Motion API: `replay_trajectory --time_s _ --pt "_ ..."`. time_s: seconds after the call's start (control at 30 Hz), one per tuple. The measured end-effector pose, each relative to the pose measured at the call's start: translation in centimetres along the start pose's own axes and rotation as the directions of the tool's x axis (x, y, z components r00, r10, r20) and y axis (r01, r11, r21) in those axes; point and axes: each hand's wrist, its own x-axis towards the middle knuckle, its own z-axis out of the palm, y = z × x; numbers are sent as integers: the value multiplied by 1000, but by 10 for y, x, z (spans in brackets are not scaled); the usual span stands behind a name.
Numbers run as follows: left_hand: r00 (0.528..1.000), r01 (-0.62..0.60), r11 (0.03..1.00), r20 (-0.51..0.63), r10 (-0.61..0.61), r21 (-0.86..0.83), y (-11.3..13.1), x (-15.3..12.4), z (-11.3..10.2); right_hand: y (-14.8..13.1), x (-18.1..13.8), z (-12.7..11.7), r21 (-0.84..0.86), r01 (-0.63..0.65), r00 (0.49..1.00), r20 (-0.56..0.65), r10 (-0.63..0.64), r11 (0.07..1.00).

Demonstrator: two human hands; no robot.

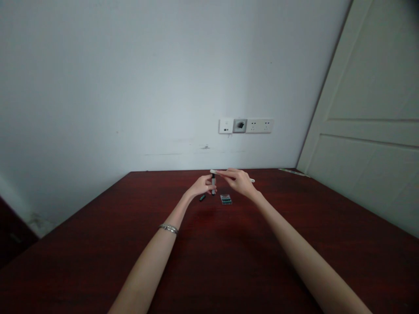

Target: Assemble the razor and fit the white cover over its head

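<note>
My left hand (203, 186) is closed around a slim black-and-grey, pen-like stick (213, 186), held upright above the table. In my right hand (240, 181) is a slender white tool; its handle end (252, 180) sticks out on the right. The white tool's rounded head (213, 171) lies across the top of the stick and seems to touch it. My right fingers hide most of its length. A small black piece (202, 198) rests on the table just below my left hand. To its right lies a small clear case (225, 199) with dark contents I cannot make out.
The dark red wooden table (209, 261) runs back to a pale wall (163, 87). Wall sockets (260, 126) and a switch plate (225, 126) sit above its back edge. A panelled white door (369, 126) borders the right side. A thin strip (293, 172) lies at the back right.
</note>
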Motion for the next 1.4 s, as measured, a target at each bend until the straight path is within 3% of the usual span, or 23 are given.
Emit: replay_trajectory --time_s 0.33,0.47,0.57,0.8,1.07,1.4 --pt "999 21 1000 50 -19 -23 -2 -3 -4 15 -3 -3 7 -21 999 -43 21 1000" --pt "1000 12 999 21 -11 -45 -4 -5 -10 22 -6 -5 7 -117 987 -111 118 993" --pt "1000 9 1000 16 -9 -27 -6 -5 -11 25 -4 -3 109 -154 977 -128 168 982" --pt "998 -60 998 -22 60 34 -9 0 -5 17 5 0 315 -75 996 -13 83 946" --pt "994 -99 985 -42 106 142 -11 2 -8 13 6 -4 306 -79 992 117 45 949" --pt "993 -100 974 -41 110 201 -13 3 -7 -3 6 -11 174 -74 992 114 54 982"
